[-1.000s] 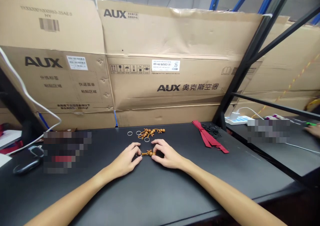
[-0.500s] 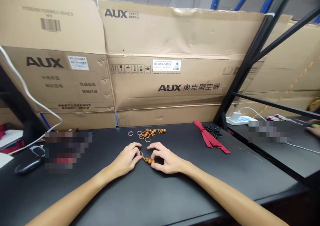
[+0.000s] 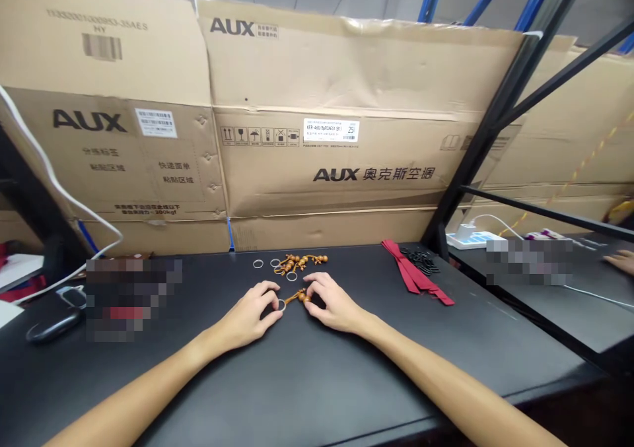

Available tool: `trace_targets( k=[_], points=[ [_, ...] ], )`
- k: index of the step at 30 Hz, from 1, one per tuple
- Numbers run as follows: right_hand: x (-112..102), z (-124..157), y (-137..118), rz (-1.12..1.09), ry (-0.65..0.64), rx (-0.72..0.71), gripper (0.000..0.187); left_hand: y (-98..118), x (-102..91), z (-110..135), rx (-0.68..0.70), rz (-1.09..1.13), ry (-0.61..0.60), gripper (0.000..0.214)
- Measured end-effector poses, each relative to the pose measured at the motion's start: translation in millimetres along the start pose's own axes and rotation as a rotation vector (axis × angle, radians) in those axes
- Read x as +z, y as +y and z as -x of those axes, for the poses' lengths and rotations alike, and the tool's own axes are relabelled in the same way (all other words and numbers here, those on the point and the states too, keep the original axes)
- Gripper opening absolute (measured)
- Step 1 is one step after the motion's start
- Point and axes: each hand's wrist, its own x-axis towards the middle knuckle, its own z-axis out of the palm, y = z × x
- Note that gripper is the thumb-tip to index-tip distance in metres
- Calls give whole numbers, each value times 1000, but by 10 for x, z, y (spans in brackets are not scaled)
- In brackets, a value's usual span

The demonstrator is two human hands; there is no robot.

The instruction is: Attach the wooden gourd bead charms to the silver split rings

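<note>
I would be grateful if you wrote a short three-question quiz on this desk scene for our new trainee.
1. What is the left hand pinching at its fingertips?

2. True or false: the red strips lie to the left of the beaded cord that the right hand is touching.

3. Choose one. The heap of beaded cords lies:
a) on top of the red strips
b) farther from the camera than both hands
c) nearer the camera than both hands

Key:
1. A silvery ring.
2. False; they lie to its right.
3. b

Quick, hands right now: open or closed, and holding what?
Left hand: closed, pinching a metal ring.
Right hand: closed, pinching corded wooden beads.
</note>
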Motion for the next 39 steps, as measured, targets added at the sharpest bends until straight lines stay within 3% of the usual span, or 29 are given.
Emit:
trace_targets(
  k=[5, 8, 12, 18, 26, 39],
  points=[
    [16, -57, 149, 73, -8, -18, 5, -49, -36, -46, -46, -91, -32, 19],
    [30, -111, 257, 172, 63, 149, 19, -158, -30, -94, -85, -164, -8, 39],
    [-14, -78, 360, 176, -37, 281, 55, -286, 8, -115, -138, -194, 11, 52],
    [-88, 15, 332, 152, -169, 294, 72, -365, 50, -64, -159, -216, 31, 57],
    [-124, -12, 254, 190, -230, 312, 75, -292, 17, -72, -171, -296, -26, 58],
    [-114, -13, 291, 193, -202, 314, 70, -307, 8, -65, -160, -334, -34, 58]
  ],
)
